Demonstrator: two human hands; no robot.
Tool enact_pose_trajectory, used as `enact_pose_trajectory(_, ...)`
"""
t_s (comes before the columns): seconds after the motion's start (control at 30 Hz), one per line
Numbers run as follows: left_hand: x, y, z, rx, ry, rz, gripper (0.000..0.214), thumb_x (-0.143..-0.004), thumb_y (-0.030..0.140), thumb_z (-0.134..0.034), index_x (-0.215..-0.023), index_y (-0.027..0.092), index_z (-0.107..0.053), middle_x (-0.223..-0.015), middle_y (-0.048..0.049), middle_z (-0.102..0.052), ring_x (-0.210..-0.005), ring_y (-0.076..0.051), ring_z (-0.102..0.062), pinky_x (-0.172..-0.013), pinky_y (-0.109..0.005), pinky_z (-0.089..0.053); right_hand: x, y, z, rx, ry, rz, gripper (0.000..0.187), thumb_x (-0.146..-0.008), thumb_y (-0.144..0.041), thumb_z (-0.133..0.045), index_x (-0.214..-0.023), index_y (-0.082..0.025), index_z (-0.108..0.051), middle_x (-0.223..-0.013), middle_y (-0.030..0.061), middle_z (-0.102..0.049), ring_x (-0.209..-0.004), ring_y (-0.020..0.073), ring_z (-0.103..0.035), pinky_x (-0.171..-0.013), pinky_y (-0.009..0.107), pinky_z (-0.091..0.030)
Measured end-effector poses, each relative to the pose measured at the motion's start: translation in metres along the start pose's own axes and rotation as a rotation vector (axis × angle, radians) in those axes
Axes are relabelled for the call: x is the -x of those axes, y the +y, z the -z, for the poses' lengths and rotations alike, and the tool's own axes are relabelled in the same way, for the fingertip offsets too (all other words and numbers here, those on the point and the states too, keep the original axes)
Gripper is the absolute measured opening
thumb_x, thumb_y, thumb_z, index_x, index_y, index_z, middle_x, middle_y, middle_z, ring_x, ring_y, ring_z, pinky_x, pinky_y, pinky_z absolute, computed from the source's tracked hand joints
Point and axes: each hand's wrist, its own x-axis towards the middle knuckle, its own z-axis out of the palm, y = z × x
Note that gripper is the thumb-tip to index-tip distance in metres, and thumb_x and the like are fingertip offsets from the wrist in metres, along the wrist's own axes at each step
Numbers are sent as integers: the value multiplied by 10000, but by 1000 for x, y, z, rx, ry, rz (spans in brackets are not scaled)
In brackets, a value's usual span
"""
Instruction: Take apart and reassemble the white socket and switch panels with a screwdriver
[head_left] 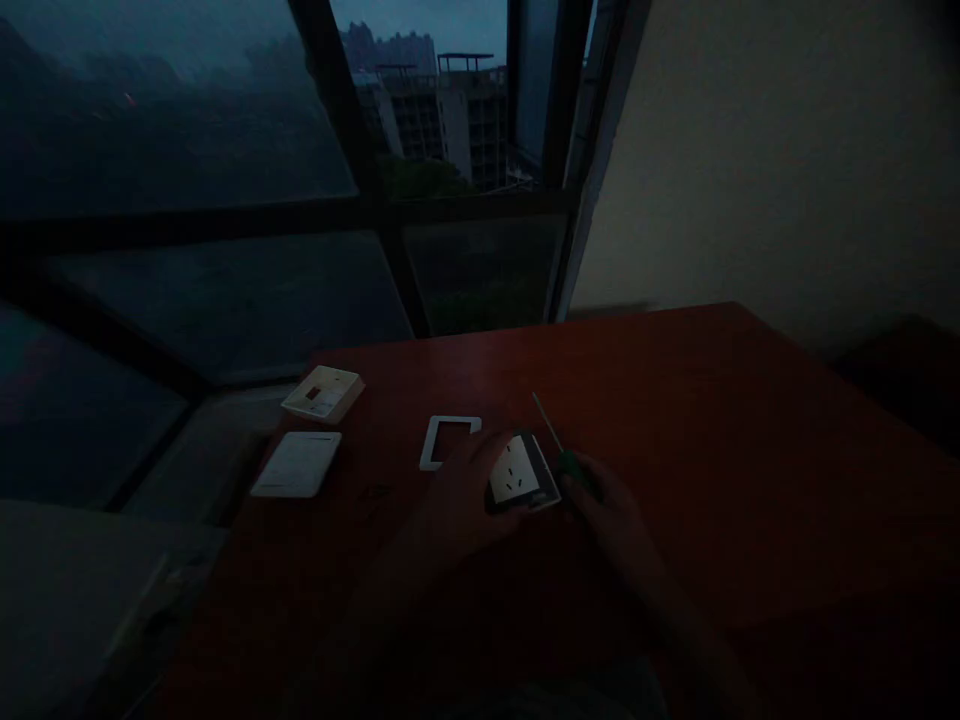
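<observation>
My left hand (465,492) is closed around the left side of a wall socket (516,474), which has a white face with dark slots and a dark surround. In my right hand (609,510) is a screwdriver (576,470) with a green handle; its thin shaft points up and away to the left, apart from the socket. Just beyond my left hand a white rectangular frame (429,442) lies flat, its lower right part hidden by the hand. Dim light blurs the fingers' details.
On the left of the reddish-brown table (675,400) stands a white mounting box (324,392), with a flat white plate (298,465) nearer to me. Small dark bits (376,492), perhaps screws, lie right of the plate. A window (367,205) and a wall (765,160) border the table's far side.
</observation>
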Motion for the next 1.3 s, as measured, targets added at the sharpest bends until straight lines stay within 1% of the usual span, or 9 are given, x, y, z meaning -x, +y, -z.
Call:
enact_pose_trajectory(0.13,-4,1,1,19,-34,-5,788,-676,311,-747,-1376,260,-388,-1417,-73,-430,-1285,-292,-416,-1079,-442,-363,2,2,1,-24,25,33,418,-830,-457,-547,-1162,-205,-586,-1130,81,-669,-1019,233,-623,-869,349,-485)
enact_pose_trajectory(0.23,-4,1,-3,33,-52,-27,777,-689,328,-745,-1377,265,-391,-1418,-76,-432,-1286,-297,-415,-1074,-455,-362,4,1,0,-74,5,1,426,-845,-480,-515,-1159,-198,-574,-993,71,-697,-816,200,-658,-706,304,-516)
enact_pose_trajectory(0.33,-5,-1,-9,38,-40,-31,757,-709,343,-740,-1376,255,-395,-1439,-88,-404,-1309,-300,-389,-1088,-469,-341,5,1,0,-92,-3,-30,474,-837,-508,-511,-1178,-182,-559,-851,47,-696,-623,164,-622,-562,269,-488)
enact_pose_trajectory(0.43,-3,-5,-14,29,-39,-15,744,-727,368,-737,-1375,234,-398,-1455,-102,-381,-1325,-294,-371,-1096,-469,-333,5,2,-1,-65,-1,11,474,-840,-504,-506,-1184,-182,-559,-859,48,-698,-657,171,-632,-602,279,-498)
enact_pose_trajectory(0.63,1,-8,-16,26,-22,-16,722,-722,357,-745,-1357,235,-422,-1447,-104,-394,-1322,-295,-385,-1087,-472,-351,5,8,-3,51,67,62,446,-830,-450,-536,-1189,-188,-578,-1092,95,-683,-946,235,-649,-823,359,-504)
enact_pose_trajectory(0.73,2,-7,-14,34,-16,-14,700,-719,335,-746,-1342,242,-441,-1439,-105,-407,-1313,-300,-397,-1078,-477,-359,5,9,-4,76,68,87,431,-834,-432,-534,-1191,-196,-584,-1086,90,-689,-935,234,-657,-817,363,-517)
enact_pose_trajectory(0.93,3,-7,-13,5,-14,-22,656,-753,318,-719,-1339,246,-434,-1442,-96,-411,-1318,-285,-390,-1090,-478,-342,6,7,-5,128,65,112,397,-845,-389,-523,-1189,-199,-580,-1196,89,-651,-1091,246,-606,-917,376,-484)
enact_pose_trajectory(1.07,0,-3,-11,-45,-53,-61,658,-785,340,-692,-1363,200,-408,-1445,-109,-408,-1317,-273,-387,-1095,-451,-340,7,7,-6,154,69,104,407,-846,-386,-523,-1197,-186,-575,-1204,100,-645,-1096,251,-604,-945,392,-467)
enact_pose_trajectory(1.3,-7,2,-5,-104,-104,-90,674,-753,376,-710,-1346,222,-429,-1441,-105,-420,-1306,-302,-405,-1079,-470,-349,7,8,-5,140,56,106,403,-854,-380,-522,-1208,-192,-564,-1217,93,-637,-1109,245,-593,-964,392,-455)
